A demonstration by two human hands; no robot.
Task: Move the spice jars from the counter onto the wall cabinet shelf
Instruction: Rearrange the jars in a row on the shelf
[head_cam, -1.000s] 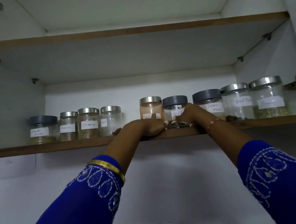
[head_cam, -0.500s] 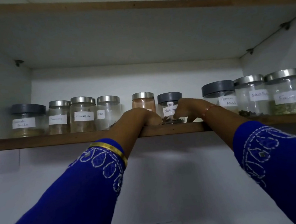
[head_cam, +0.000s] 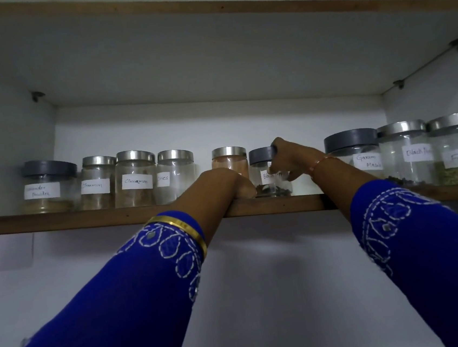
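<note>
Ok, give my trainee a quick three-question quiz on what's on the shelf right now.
1. True or false: the right hand grips the small dark-lidded glass jar.
2. How many jars stand left of the steel-lidded jar of orange powder? A) two B) four C) six
3. Fill in: the left hand rests as a closed fist on the brown wooden ____ edge.

Key: 1 true; 2 B; 3 shelf

I see 9 jars on the shelf (head_cam: 99, 216): 4 at left, 3 at right, 2 between. My right hand (head_cam: 291, 161) is on the black pepper jar (head_cam: 267, 173); my left hand (head_cam: 223, 185) rests before the powder jar (head_cam: 229, 160).
</note>
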